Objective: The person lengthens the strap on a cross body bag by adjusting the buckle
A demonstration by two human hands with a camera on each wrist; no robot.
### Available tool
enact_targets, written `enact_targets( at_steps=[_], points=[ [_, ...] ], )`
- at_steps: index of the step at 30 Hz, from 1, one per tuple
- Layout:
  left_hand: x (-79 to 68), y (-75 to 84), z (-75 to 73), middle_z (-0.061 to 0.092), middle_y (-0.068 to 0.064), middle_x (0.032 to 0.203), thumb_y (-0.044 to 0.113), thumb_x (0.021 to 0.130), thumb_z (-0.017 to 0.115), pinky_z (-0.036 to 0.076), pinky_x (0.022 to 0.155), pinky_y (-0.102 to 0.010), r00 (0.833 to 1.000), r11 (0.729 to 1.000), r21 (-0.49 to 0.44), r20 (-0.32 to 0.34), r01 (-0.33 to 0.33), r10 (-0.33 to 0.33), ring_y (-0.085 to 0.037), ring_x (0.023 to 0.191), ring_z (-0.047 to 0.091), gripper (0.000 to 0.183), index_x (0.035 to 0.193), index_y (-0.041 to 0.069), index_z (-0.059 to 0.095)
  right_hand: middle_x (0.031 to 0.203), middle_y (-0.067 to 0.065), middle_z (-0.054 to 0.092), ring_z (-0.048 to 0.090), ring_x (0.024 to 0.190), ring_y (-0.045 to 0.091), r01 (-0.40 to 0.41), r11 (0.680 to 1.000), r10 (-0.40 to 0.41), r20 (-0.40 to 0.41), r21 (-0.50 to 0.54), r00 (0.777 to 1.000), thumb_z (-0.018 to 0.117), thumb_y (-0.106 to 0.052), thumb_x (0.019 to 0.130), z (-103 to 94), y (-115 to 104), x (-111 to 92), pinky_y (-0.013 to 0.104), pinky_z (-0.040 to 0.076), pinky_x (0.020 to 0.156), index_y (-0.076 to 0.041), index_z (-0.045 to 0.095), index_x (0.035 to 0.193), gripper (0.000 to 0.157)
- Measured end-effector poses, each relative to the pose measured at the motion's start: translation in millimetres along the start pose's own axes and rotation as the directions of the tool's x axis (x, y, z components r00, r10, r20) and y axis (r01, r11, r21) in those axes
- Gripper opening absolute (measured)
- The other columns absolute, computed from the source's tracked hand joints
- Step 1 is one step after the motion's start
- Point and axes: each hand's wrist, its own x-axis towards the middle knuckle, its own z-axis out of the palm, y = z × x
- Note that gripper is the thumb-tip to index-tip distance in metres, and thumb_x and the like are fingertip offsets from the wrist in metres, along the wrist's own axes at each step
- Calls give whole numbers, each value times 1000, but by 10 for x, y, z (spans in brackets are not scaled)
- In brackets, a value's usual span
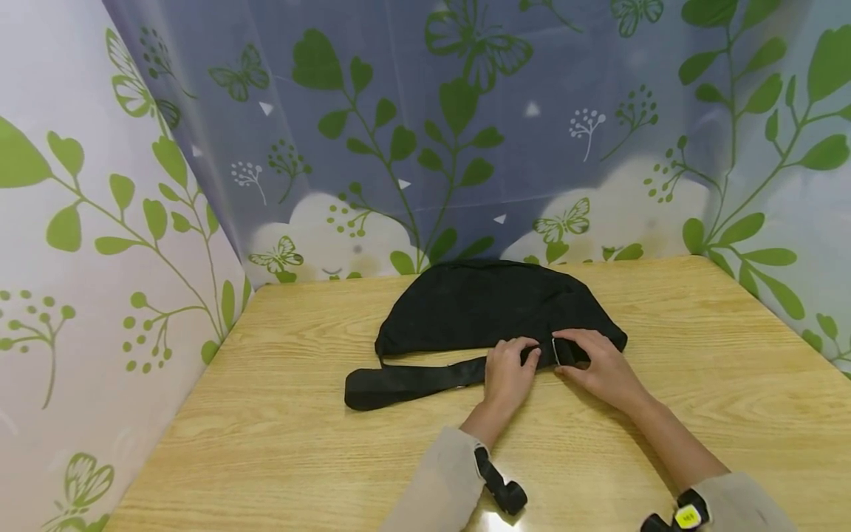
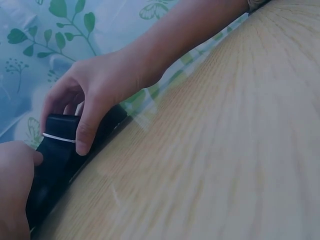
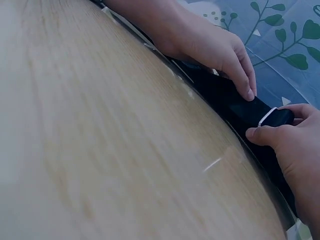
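A black half-moon shoulder bag [image 1: 492, 307] lies flat on the wooden table. Its wide black strap [image 1: 405, 386] runs along the near side and folds into a loop at the left. My left hand [image 1: 508, 373] pinches the strap between thumb and fingers, just left of a thin silver metal buckle [image 1: 555, 352]. On the buckle's other side, my right hand [image 1: 603, 373] holds a raised fold of strap between thumb and fingers. The right wrist view shows the strap fold passing through the buckle [image 3: 267, 117]; the right fingertips are partly hidden behind it.
The wooden table [image 1: 266, 458] reaches back to a patterned cloth [image 1: 385, 148] with leaves and butterflies. Similar cloth hangs at the left and right sides. The bag's top edge lies close to the back cloth. Black straps circle both sleeved wrists.
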Motion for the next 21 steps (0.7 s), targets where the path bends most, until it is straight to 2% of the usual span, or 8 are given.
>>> enact_targets(
  at_steps=[5,14,21],
  points=[
    [4,-3,12,66,6,90,22,86,66,41,72,-26,998,999,23,-42,41,-40,-12,77,54,11,95,16,71,112,10,59,51,101,29,-34,999,33,-38,-25,999,85,-5,59,-10,-6,5,43,39,85,-4,60,114,61],
    [6,-6,-2,65,6,94,22,89,62,41,75,-23,999,998,-40,16,-40,41,-10,82,55,12,97,16,70,111,10,59,52,101,29,0,1000,0,14,11,1000,86,-10,58,-16,-6,12,46,39,83,-6,60,113,61],
    [7,-7,13,66,6,90,23,87,65,40,73,-26,999,999,17,-38,35,-34,-12,78,54,12,95,17,70,111,10,60,52,101,29,-42,999,42,-30,-12,999,86,-9,58,-13,-21,15,44,38,85,-5,60,114,62]
  ],
)
